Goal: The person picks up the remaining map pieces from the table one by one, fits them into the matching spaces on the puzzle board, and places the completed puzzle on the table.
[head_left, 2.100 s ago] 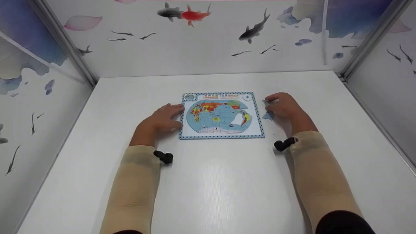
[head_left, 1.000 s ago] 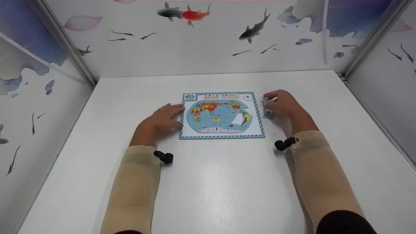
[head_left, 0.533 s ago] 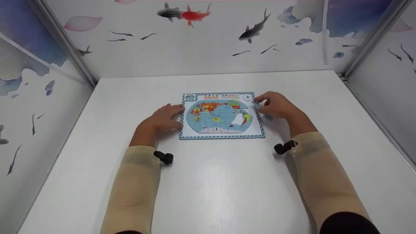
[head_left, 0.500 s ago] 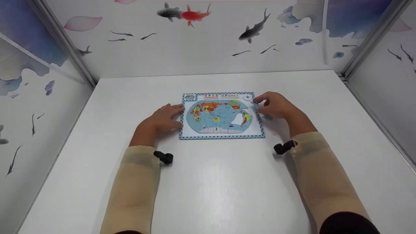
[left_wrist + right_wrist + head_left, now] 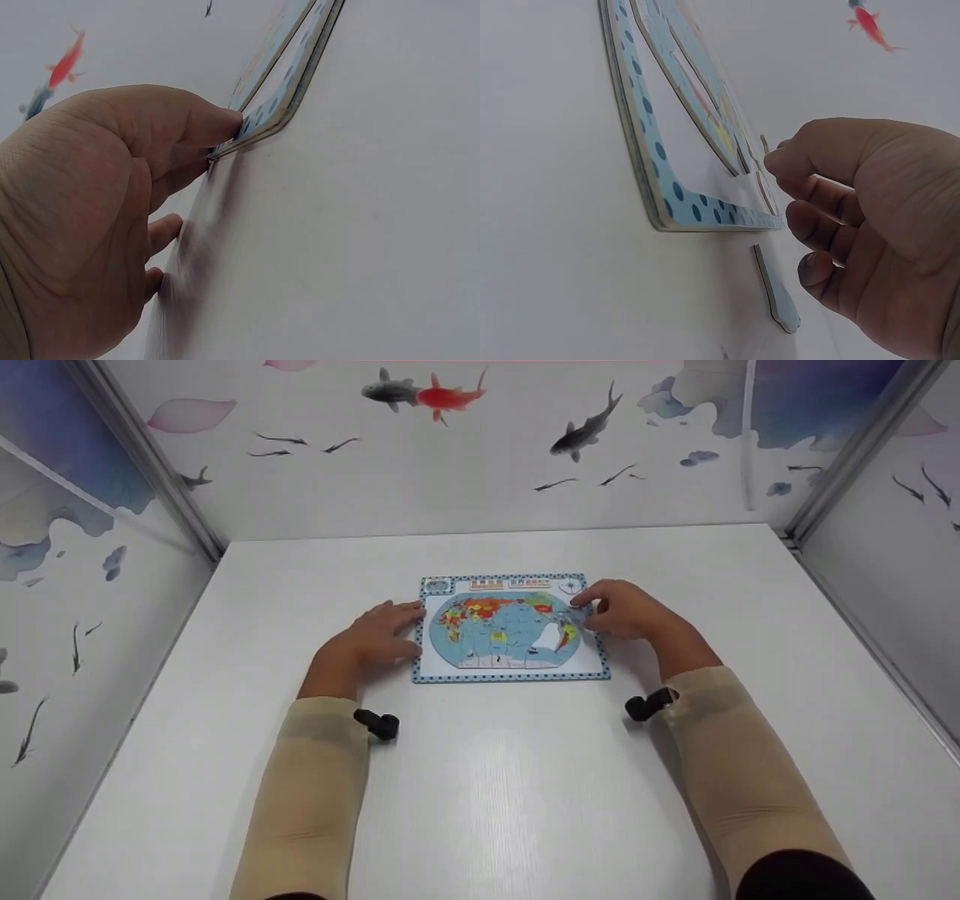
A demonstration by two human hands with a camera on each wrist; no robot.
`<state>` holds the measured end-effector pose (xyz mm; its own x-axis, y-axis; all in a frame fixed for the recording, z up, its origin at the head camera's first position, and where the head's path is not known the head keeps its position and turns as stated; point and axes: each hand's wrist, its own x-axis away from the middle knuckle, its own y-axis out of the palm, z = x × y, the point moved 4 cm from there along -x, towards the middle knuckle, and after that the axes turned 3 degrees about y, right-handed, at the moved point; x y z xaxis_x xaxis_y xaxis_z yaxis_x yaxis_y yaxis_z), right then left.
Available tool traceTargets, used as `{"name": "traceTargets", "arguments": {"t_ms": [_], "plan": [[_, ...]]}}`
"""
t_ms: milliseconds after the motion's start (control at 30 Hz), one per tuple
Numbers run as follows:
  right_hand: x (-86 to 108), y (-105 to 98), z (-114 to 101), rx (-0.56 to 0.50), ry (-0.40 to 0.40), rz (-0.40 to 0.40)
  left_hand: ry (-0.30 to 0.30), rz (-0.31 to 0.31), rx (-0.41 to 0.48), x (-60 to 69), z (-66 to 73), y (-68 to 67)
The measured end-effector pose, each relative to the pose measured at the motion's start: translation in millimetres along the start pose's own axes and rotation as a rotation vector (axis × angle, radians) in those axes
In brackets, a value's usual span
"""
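A world map jigsaw (image 5: 499,622) lies flat in its blue dotted frame (image 5: 510,678). White board shows through a hole (image 5: 552,636) at its lower right. My left hand (image 5: 367,637) rests at the frame's left edge, fingers extended; the left wrist view has the thumb on the rim. Over the map's upper right, my right hand (image 5: 626,611) pinches a small puzzle piece (image 5: 764,141) between thumb and fingertips, which cover most of it. Another blue puzzle piece (image 5: 777,292) lies on the table just outside the frame, under the right hand.
The white table (image 5: 480,780) extends around the board. Panels painted with fish (image 5: 450,396) enclose it at the back and both sides. Black wrist mounts (image 5: 379,725) stick out from both beige sleeves (image 5: 750,765).
My right hand has lifted a puzzle piece from beside the frame and carried it left, over the map's upper right edge. The left hand and the board have stayed put.
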<state>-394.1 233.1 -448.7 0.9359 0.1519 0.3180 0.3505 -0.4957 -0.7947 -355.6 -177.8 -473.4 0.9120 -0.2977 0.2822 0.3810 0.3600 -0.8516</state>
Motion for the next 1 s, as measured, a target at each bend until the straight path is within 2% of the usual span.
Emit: {"name": "traceTargets", "arguments": {"t_ms": [400,733,1000], "plan": [[-5.5,10,0,-0.038,-0.031,-0.034,0.008,0.007,0.002,2.8,1.3,-1.2],[-6.4,12,-3,-0.018,-0.053,-0.036,0.006,-0.002,-0.001,2.0,0.8,-1.6],[-3.3,10,-4,-0.043,-0.018,-0.032,0.000,0.000,0.007,1.4,-0.4,-1.5]]}}
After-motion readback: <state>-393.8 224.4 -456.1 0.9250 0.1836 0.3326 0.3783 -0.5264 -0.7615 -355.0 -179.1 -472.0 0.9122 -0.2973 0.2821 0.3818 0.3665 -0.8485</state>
